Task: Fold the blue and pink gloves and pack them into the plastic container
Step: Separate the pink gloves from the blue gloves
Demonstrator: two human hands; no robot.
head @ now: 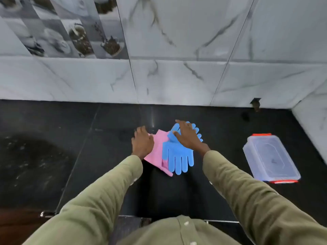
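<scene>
The blue gloves (177, 153) and pink gloves (158, 150) lie unfolded at the counter's center. The left hand (142, 143) rests on pink, its fingers together; the right hand (185, 134) presses blue, its fingers spread. The closed plastic container (271, 158) waits at 3 o'clock, so all folding and packing remain.

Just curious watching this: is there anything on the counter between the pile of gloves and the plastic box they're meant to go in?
Nothing visible. Bare black counter lies between the gloves and the plastic container, but its lid appears to be on.
</scene>
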